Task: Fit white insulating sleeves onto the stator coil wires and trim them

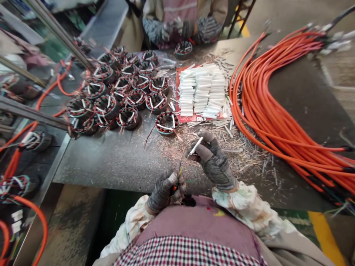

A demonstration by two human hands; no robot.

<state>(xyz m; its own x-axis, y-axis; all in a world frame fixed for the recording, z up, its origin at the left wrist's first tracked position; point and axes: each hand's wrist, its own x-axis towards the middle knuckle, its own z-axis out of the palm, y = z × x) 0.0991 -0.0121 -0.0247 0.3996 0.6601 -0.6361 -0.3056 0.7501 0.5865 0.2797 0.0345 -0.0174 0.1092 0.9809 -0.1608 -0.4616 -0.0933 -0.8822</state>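
L glove & R glove: dk grey streaky knit, smudged. L sleeve & R sleeve: off-wht w/ faint grn/orange print, wrinkled. Apron: dusty mauve, small yel. & red marks nr top, blk/wht/red checked panel below.

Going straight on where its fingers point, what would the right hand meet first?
Probably the near edge of the white tube pile; how high the right hand is, I can't tell.

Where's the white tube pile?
Head view, right of centre, beyond the right hand: the white tube pile lies on a red sheet, left of orange cables.
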